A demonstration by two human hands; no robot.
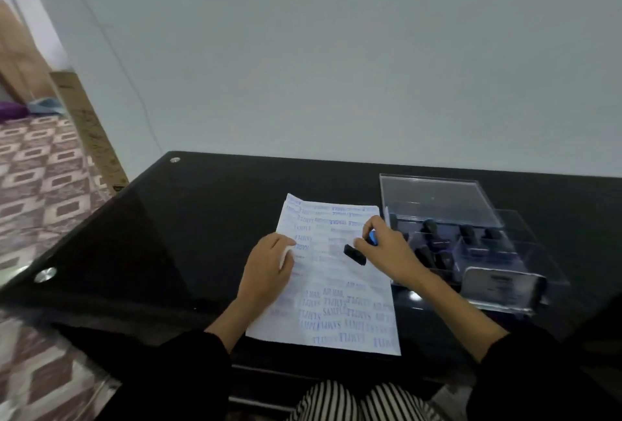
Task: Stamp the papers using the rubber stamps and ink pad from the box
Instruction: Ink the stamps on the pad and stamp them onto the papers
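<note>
At frame centre the right hand (387, 245) pinches a tilted stamp (355, 254) over the crowded paper (336, 289), which the left hand (267, 267) pins with relaxed fingers; a slanted press could smear or overlap existing prints

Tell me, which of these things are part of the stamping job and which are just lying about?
In the job: paper, stamp gripped by the right hand, left hand pressing the paper, clear box of spare stamps.
Lying about: cardboard by the wall, purple cloth on the floor.
</note>
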